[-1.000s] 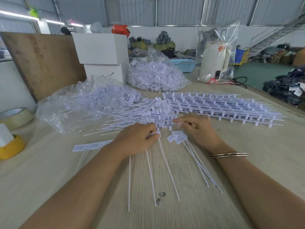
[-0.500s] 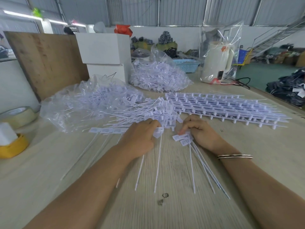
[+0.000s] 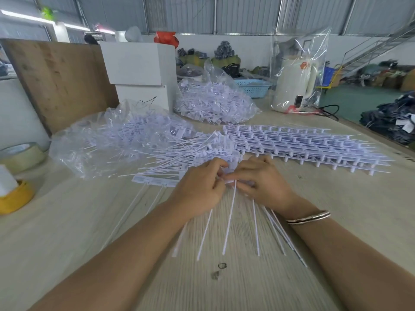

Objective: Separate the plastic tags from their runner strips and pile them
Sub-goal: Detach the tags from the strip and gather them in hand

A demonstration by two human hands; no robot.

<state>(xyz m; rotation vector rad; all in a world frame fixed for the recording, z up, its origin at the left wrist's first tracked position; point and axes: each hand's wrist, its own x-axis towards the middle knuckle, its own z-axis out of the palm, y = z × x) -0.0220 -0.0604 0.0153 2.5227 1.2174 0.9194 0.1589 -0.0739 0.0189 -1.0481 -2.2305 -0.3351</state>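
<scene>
Both grips, left hand and right hand, curled tight, pinching thin white plastic tags just before the loose pile.

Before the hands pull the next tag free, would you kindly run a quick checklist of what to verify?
1. Left hand grips the white tags: ok, fingers curled on them.
2. Right hand pinches the same cluster: ok.
3. Tag tails free of snags: ok, fanned out toward the person on the table.
4. Loose tag pile within reach: ok, just beyond the hands.
5. Stack of runner strips ready: ok, lying flat on the right.
6. Tag already detached: cannot tell, blurred and hidden by fingers.
</scene>
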